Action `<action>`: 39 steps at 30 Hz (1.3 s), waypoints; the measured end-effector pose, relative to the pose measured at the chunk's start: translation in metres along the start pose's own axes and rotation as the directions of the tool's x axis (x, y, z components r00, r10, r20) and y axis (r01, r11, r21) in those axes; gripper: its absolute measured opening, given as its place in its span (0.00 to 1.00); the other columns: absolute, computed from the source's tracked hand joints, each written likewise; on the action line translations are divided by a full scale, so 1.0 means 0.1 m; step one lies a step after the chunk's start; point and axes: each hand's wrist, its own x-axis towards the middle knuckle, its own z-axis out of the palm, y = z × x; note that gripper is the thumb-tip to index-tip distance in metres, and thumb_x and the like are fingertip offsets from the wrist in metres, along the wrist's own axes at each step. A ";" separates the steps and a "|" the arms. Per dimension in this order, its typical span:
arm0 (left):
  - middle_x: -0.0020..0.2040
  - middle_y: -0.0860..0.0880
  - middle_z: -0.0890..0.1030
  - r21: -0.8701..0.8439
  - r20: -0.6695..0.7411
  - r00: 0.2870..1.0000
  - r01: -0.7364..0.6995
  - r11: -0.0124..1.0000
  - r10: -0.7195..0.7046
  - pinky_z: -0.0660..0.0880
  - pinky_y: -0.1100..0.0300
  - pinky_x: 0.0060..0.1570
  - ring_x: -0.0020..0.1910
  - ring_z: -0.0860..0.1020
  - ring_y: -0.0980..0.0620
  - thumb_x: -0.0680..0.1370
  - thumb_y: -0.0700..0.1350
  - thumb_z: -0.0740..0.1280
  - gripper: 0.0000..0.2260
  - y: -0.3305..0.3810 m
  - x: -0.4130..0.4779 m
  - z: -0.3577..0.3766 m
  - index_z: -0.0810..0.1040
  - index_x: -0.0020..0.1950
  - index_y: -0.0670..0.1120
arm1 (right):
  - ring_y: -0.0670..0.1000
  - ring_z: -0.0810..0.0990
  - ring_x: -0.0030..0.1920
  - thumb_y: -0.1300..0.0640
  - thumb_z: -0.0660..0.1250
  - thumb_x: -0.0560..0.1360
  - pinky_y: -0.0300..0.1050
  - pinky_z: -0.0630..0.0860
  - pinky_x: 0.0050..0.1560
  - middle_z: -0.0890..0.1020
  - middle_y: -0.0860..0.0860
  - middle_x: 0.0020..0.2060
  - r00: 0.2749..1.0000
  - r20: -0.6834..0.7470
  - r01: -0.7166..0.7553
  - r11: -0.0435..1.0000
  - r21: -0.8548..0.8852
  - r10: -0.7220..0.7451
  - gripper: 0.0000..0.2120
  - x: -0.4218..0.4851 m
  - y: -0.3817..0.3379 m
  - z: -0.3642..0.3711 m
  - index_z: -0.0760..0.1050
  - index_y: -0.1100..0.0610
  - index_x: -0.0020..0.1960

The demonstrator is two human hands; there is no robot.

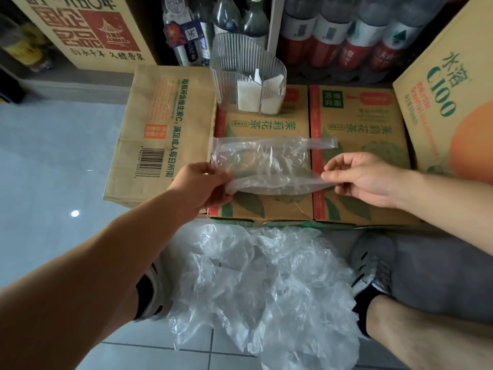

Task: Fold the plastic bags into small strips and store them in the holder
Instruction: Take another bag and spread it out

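The left hand (205, 182) is pinching the near-left corner of a clear plastic bag (266, 161), thumb and fingers curled onto the film, apparently anchoring that end. The bag is lying flat across the tea cartons (368, 134), which are serving as a work surface, and its near edge is rising, probably for a lengthwise fold. Beyond it, the ribbed clear holder (229, 62) is standing within reach, holding white folded strips (249, 96). The right hand (365, 177) is pinching the bag's near handle end, drawing the edge taut. Crumpled bags (266, 284) are waiting on the floor.
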 end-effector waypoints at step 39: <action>0.46 0.44 0.85 0.393 -0.077 0.959 -0.221 0.893 0.271 0.85 0.45 0.40 0.41 0.86 0.44 0.76 0.40 0.75 0.09 0.01 0.06 0.12 0.80 0.54 0.45 | 0.52 0.20 0.75 0.32 0.43 0.79 0.62 0.31 0.78 0.22 0.49 0.76 0.852 0.499 0.469 -0.193 -0.862 -0.155 0.35 -0.06 0.33 0.59 0.30 0.38 0.79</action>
